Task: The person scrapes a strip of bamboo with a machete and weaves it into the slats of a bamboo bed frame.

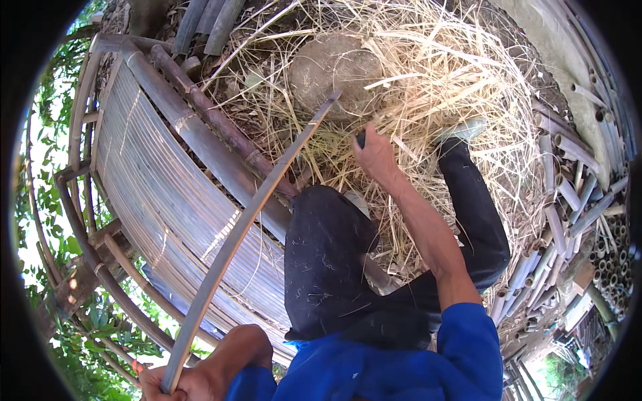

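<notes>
A long, flat bamboo strip [247, 217] slants from the lower left up to the middle of the view. Its near end is wrapped in the fingers of my left hand [184, 382]. The far end lies over a rounded stone or block [321, 73] on the ground. My right hand [378, 157] is closed to the right of that far end, apart from the strip. A small dark piece [361, 139], like part of a handle, pokes out of the fist; the rest of this tool is hidden or smeared, so its kind is unclear.
Pale bamboo shavings [461, 80] cover the ground around the stone and my foot. A slatted bamboo bench [167, 180] with thick poles runs along my left side. Cut bamboo pieces [568, 194] lie piled at the right, beside a concrete edge [555, 47].
</notes>
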A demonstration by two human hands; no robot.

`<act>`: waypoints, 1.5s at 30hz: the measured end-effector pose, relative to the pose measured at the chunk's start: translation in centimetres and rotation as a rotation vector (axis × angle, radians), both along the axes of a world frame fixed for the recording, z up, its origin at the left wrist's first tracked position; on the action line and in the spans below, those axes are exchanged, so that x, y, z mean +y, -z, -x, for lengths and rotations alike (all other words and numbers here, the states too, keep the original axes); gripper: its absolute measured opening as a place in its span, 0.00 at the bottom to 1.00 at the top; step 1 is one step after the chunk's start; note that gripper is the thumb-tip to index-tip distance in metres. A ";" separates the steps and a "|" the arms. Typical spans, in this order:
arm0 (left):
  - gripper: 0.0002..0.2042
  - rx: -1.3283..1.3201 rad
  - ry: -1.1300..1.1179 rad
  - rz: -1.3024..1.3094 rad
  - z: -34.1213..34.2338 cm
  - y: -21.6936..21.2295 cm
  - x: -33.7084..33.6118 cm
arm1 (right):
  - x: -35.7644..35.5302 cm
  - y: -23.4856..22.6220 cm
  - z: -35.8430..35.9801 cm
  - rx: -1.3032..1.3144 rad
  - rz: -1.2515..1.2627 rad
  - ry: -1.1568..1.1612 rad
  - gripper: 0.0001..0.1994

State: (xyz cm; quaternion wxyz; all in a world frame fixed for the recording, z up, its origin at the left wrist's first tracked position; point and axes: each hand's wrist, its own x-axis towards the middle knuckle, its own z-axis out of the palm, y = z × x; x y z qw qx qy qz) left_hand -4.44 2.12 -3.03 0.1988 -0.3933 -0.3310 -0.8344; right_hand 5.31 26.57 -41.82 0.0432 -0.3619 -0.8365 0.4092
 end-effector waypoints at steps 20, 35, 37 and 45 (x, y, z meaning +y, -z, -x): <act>0.16 -0.213 -0.203 -0.032 0.5 0.2 -2.8 | 2.6 2.9 -2.8 -0.212 0.033 0.114 0.16; 0.08 -0.661 -0.585 0.379 4.9 6.1 -11.3 | -5.1 -18.3 -2.1 0.279 0.563 0.287 0.16; 0.07 -0.732 -0.528 0.344 3.2 7.4 -11.3 | -7.6 -20.6 -1.7 0.393 0.625 0.252 0.17; 0.15 -0.954 -0.003 0.065 -6.5 10.0 -6.2 | -14.4 -26.6 2.7 0.752 0.717 0.274 0.15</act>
